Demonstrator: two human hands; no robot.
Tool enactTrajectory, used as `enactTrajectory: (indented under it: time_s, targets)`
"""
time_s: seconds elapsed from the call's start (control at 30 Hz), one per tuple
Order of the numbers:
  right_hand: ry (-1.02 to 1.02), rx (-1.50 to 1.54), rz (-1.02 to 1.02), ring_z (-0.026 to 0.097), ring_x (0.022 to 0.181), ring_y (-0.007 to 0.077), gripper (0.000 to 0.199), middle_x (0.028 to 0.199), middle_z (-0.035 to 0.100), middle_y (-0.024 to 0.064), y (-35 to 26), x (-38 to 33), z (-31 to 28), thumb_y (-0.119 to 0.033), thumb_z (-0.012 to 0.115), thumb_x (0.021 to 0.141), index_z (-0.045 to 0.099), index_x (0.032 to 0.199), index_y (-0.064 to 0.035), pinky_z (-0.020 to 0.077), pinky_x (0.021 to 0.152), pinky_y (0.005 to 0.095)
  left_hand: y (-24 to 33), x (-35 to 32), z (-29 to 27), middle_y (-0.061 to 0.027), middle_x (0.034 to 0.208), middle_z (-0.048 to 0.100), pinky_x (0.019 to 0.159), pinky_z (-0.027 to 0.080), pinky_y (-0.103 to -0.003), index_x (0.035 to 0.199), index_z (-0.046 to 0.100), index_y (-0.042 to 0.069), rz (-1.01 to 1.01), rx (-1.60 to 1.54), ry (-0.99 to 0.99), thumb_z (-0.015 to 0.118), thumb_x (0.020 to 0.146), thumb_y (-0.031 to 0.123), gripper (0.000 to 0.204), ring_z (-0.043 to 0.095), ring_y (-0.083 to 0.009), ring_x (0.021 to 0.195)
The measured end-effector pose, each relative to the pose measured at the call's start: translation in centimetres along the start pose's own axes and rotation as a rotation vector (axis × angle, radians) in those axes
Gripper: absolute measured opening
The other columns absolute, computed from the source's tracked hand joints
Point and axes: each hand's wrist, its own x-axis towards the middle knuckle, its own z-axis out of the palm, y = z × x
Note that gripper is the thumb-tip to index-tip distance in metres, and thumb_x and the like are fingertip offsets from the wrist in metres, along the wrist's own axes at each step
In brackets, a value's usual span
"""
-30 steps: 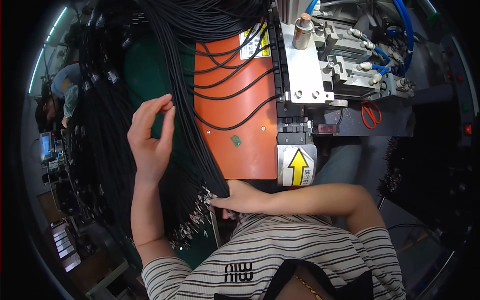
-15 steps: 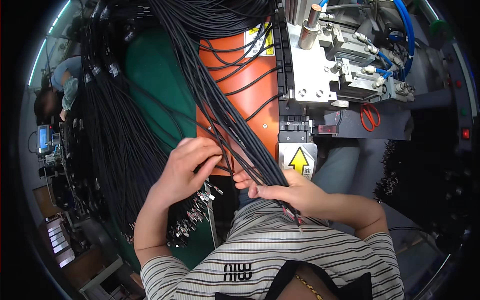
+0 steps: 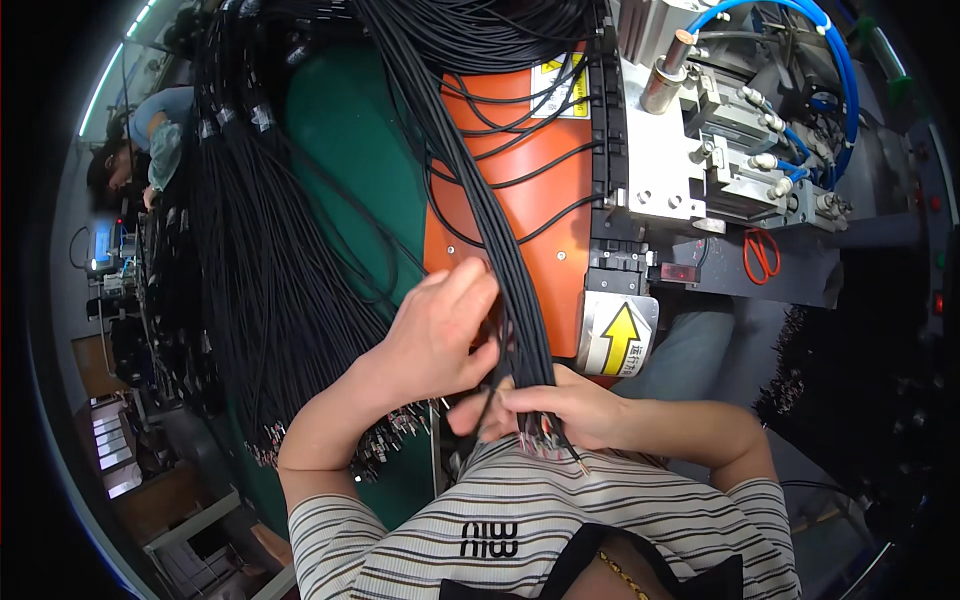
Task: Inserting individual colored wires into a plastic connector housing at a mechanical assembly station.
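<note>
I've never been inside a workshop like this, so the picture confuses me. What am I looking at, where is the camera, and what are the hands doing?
The view comes from a camera worn on a person's head, looking down, so its edges bend. Both bare hands belong to that person, in a striped shirt. The right hand grips a bundle of thin black cables near their stripped ends. The left hand touches the same bundle slightly higher. The cables run up over an orange panel of a grey metal machine with blue hoses. More black cables lie on the green surface to the left. Red-handled scissors lie beside the machine.

Green bench [image 3: 345, 170] under black cables [image 3: 260, 290]
</note>
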Motion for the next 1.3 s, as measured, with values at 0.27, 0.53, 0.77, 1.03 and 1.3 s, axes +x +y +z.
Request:
enactTrajectory:
  time_s: [0.27,0.53,0.77,1.03,1.3]
  targets:
    - [0.057,-0.184,-0.104,0.062,0.061,0.0182,0.028,0.091,0.061,0.0137,-4.1,-4.9,-0.2,-0.023,0.048,0.097,0.049,0.112,0.0011,0.0457,0.052,0.0249,-0.7,-4.3,-7.2,-0.0071,0.081,0.064,0.049,0.046,-0.027,0.1,0.063,-0.001,-0.194,-0.387,-0.56,0.082,0.072,0.018,0.039,0.061,-0.0146,0.055]
    - [0.158,-0.076,-0.288,0.046,0.04,0.0112,0.04,0.074,0.059,0.0095,-4.8,-6.9,-1.1,-0.026,0.036,0.102,0.047,0.122,0.0074,0.031,0.035,0.0215,-2.8,-12.6,-8.7,-0.0098,0.086,0.069,0.057,0.051,-0.026,0.107,0.064,-0.001,-0.754,-0.353,-0.336,0.08,0.076,0.014,0.038,0.066,-0.0173,0.062]
    - [-0.025,-0.215,0.062,0.065,0.067,0.0179,0.047,0.086,0.064,0.0135,-3.9,-6.8,0.4,-0.035,0.028,0.105,0.047,0.122,0.0036,0.0493,0.057,0.0245,2.7,2.5,-0.7,-0.0189,0.115,0.061,0.093,0.046,-0.052,0.113,0.06,-0.001,0.548,0.209,-0.118,0.065,0.08,0.016,0.037,0.057,-0.0391,0.113]
    - [0.416,-0.247,-0.596,0.064,0.066,0.0147,0.044,0.095,0.066,0.0155,-4.7,-8.1,-4.2,-0.031,0.033,0.105,0.049,0.121,0.0067,0.0476,0.047,0.0215,-1.3,6.2,3.3,-0.003,0.057,0.047,0.044,0.033,-0.03,0.084,0.062,-0.002,0.579,0.107,0.202,0.072,0.075,0.02,0.026,0.049,-0.0168,0.046]
    - [0.516,-0.329,-0.804,0.059,0.06,0.0091,0.023,0.092,0.062,0.0113,-6.5,-6.4,-5.4,-0.002,0.054,0.095,0.057,0.117,0.0032,0.0424,0.048,0.0178,1.7,7.1,3.3,-0.0052,0.064,0.054,0.047,0.037,-0.032,0.093,0.062,-0.001,0.389,-0.03,0.093,0.078,0.066,0.014,0.035,0.052,-0.0205,0.05]
